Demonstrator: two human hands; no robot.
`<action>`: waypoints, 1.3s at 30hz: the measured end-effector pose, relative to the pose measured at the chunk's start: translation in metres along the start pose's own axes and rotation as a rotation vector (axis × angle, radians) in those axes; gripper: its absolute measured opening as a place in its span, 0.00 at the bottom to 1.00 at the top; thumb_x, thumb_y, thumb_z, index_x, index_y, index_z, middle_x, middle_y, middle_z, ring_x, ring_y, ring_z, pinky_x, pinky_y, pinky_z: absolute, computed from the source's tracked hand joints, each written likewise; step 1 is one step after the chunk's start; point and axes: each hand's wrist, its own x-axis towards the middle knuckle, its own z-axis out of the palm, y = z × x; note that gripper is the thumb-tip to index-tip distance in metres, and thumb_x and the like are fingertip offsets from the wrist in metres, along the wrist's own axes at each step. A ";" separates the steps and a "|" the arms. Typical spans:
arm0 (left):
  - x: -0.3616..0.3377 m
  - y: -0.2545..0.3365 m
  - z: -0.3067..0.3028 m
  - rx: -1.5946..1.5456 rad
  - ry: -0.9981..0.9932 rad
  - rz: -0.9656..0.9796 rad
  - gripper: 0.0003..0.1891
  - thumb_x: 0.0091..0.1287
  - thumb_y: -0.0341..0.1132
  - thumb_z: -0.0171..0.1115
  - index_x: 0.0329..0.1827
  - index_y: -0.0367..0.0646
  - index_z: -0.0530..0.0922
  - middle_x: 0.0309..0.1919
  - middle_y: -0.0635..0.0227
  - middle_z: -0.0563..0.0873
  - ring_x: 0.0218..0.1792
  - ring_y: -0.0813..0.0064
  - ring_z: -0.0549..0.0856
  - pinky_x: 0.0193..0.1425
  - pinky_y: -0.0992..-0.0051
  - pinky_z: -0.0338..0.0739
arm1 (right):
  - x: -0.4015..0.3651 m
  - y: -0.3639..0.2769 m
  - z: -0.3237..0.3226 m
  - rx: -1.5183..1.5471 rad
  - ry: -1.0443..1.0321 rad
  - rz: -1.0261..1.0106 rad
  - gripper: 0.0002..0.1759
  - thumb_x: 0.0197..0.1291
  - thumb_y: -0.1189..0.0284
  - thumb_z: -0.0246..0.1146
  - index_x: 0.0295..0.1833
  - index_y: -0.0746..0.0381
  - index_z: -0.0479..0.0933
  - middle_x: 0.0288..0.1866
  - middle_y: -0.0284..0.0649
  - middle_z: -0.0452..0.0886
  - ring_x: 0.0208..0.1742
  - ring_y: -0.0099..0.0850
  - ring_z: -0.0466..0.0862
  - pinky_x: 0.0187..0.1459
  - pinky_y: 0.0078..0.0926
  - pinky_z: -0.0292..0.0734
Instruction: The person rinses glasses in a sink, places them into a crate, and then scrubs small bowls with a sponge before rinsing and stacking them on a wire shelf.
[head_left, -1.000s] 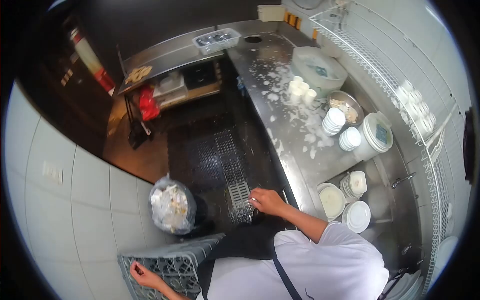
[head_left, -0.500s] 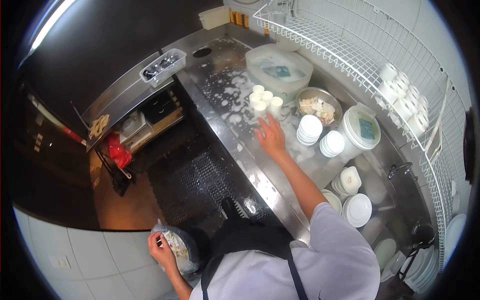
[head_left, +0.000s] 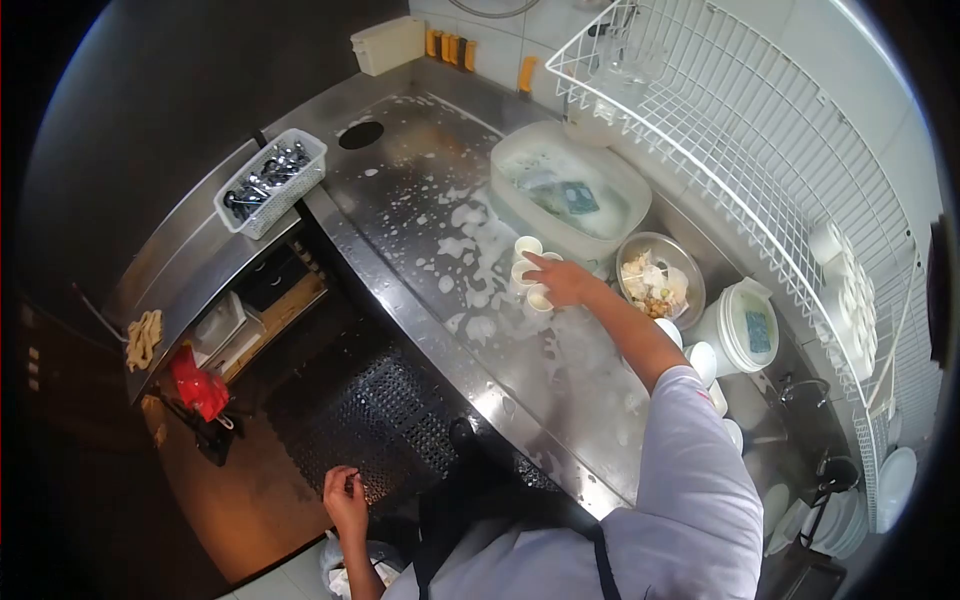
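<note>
My right hand [head_left: 560,281] reaches over a small cluster of white cups [head_left: 528,246] on the wet steel counter [head_left: 590,380]. Its fingers bend around one of them, partly hiding the group. Behind the cups is a translucent tub [head_left: 625,215] of cloudy, soapy water with a green scouring pad [head_left: 579,197] in it. A metal bowl [head_left: 698,290] of food scraps sits just right of my right forearm. Low on the left, my left hand [head_left: 347,503] hangs above the floor, loosely curled with a gap between thumb and fingers; nothing shows in it.
A white basket of cutlery [head_left: 270,185] stands on the left ledge. At right is a white bucket [head_left: 738,328] with a pad on it, near a tap [head_left: 803,388]. Overhead runs a wire rack [head_left: 700,170] holding stacked white cups. A lined bin [head_left: 375,562] is by my left forearm.
My view has swung, shifting the scene. My right hand has come from beside the white cups onto them. My left hand has moved away from the bin's opening.
</note>
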 end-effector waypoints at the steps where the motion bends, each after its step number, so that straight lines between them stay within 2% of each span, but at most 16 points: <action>1: 0.020 -0.009 0.005 0.010 -0.036 0.004 0.07 0.60 0.22 0.65 0.41 0.36 0.83 0.43 0.57 0.84 0.44 0.56 0.85 0.50 0.65 0.79 | 0.011 0.004 0.004 0.010 -0.049 0.039 0.30 0.49 0.73 0.65 0.62 0.47 0.78 0.84 0.41 0.54 0.60 0.47 0.83 0.57 0.43 0.80; 5: 0.093 -0.015 0.024 -0.022 -0.177 -0.041 0.08 0.61 0.21 0.65 0.42 0.36 0.83 0.43 0.58 0.84 0.42 0.58 0.86 0.47 0.66 0.80 | 0.033 0.010 0.033 0.015 0.038 0.212 0.19 0.49 0.76 0.65 0.49 0.50 0.83 0.79 0.42 0.63 0.56 0.46 0.85 0.55 0.42 0.81; 7: 0.125 -0.016 0.036 -0.019 -0.207 0.030 0.08 0.61 0.21 0.65 0.42 0.36 0.83 0.43 0.59 0.84 0.40 0.59 0.86 0.46 0.67 0.80 | 0.031 0.002 0.044 0.040 0.138 0.271 0.16 0.49 0.77 0.65 0.45 0.51 0.83 0.77 0.42 0.66 0.56 0.46 0.85 0.54 0.42 0.81; 8: 0.140 -0.017 0.042 -0.018 -0.220 0.071 0.08 0.61 0.21 0.65 0.42 0.36 0.83 0.43 0.59 0.84 0.40 0.60 0.86 0.45 0.67 0.80 | 0.026 -0.003 0.049 0.065 0.169 0.297 0.20 0.54 0.78 0.63 0.51 0.47 0.83 0.75 0.38 0.67 0.60 0.43 0.83 0.56 0.41 0.81; 11: 0.174 -0.014 0.063 -0.050 -0.226 0.127 0.07 0.61 0.21 0.65 0.42 0.35 0.82 0.40 0.60 0.83 0.34 0.67 0.83 0.40 0.70 0.77 | 0.015 -0.042 0.038 0.172 0.156 0.524 0.21 0.54 0.77 0.64 0.54 0.46 0.82 0.75 0.37 0.65 0.60 0.43 0.83 0.58 0.42 0.80; 12: 0.181 -0.010 0.070 -0.073 -0.242 0.133 0.08 0.60 0.21 0.65 0.42 0.35 0.82 0.40 0.60 0.84 0.34 0.66 0.83 0.41 0.70 0.77 | 0.015 -0.048 0.041 0.190 0.170 0.550 0.23 0.55 0.77 0.64 0.56 0.45 0.82 0.73 0.37 0.65 0.59 0.44 0.83 0.59 0.43 0.80; 15: 0.200 0.001 0.089 -0.110 -0.291 0.189 0.08 0.59 0.21 0.66 0.42 0.35 0.83 0.40 0.59 0.84 0.33 0.65 0.83 0.41 0.70 0.77 | 0.013 -0.049 0.042 0.152 0.268 0.540 0.20 0.52 0.79 0.65 0.52 0.50 0.81 0.67 0.44 0.70 0.54 0.46 0.84 0.52 0.43 0.83; 19: 0.207 0.006 0.113 -0.114 -0.363 0.270 0.08 0.59 0.21 0.66 0.41 0.35 0.83 0.39 0.58 0.84 0.33 0.63 0.83 0.40 0.69 0.78 | 0.015 -0.046 0.044 0.162 0.246 0.564 0.20 0.50 0.78 0.67 0.50 0.49 0.82 0.62 0.44 0.72 0.52 0.46 0.84 0.52 0.44 0.81; 23: 0.202 0.003 0.126 -0.115 -0.445 0.292 0.09 0.59 0.21 0.66 0.43 0.37 0.83 0.42 0.58 0.85 0.38 0.59 0.86 0.43 0.66 0.80 | 0.005 -0.064 0.048 0.277 0.241 0.663 0.21 0.50 0.79 0.67 0.49 0.47 0.83 0.68 0.38 0.70 0.57 0.43 0.83 0.58 0.39 0.80; 24: 0.200 0.001 0.130 -0.099 -0.476 0.285 0.09 0.59 0.22 0.66 0.42 0.37 0.83 0.42 0.57 0.85 0.38 0.59 0.86 0.43 0.66 0.80 | 0.001 -0.070 0.056 0.218 0.319 0.634 0.19 0.49 0.79 0.67 0.47 0.50 0.83 0.62 0.42 0.72 0.52 0.45 0.84 0.51 0.42 0.82; 28: 0.199 -0.001 0.150 -0.059 -0.548 0.319 0.08 0.59 0.22 0.66 0.42 0.37 0.83 0.41 0.57 0.85 0.38 0.58 0.85 0.43 0.65 0.79 | -0.001 -0.089 0.063 0.166 0.388 0.672 0.19 0.48 0.79 0.67 0.47 0.50 0.84 0.64 0.42 0.72 0.51 0.44 0.84 0.45 0.40 0.85; 31: 0.204 0.006 0.166 -0.081 -0.567 0.368 0.08 0.60 0.22 0.66 0.41 0.37 0.83 0.40 0.57 0.85 0.38 0.57 0.85 0.43 0.65 0.79 | -0.018 -0.107 0.061 0.237 0.395 0.657 0.19 0.48 0.79 0.67 0.46 0.50 0.84 0.64 0.41 0.73 0.51 0.44 0.84 0.44 0.41 0.85; 35: 0.202 0.020 0.186 -0.121 -0.568 0.404 0.07 0.60 0.22 0.66 0.41 0.36 0.83 0.39 0.56 0.84 0.37 0.56 0.84 0.43 0.65 0.79 | -0.068 -0.134 0.064 0.415 0.443 0.692 0.20 0.47 0.81 0.67 0.45 0.49 0.85 0.65 0.40 0.73 0.56 0.43 0.83 0.50 0.42 0.83; 36: 0.200 0.024 0.190 -0.098 -0.570 0.424 0.07 0.60 0.23 0.66 0.41 0.35 0.83 0.39 0.55 0.84 0.36 0.56 0.84 0.42 0.65 0.79 | -0.088 -0.145 0.051 0.560 0.419 0.758 0.21 0.47 0.83 0.65 0.46 0.49 0.85 0.65 0.41 0.74 0.59 0.44 0.82 0.55 0.42 0.81; 39: 0.188 0.040 0.198 -0.064 -0.559 0.477 0.06 0.61 0.23 0.65 0.41 0.34 0.83 0.37 0.54 0.83 0.36 0.56 0.83 0.42 0.65 0.79 | -0.167 -0.171 0.045 0.748 0.572 0.782 0.22 0.48 0.83 0.64 0.48 0.50 0.84 0.65 0.42 0.76 0.61 0.47 0.80 0.58 0.42 0.78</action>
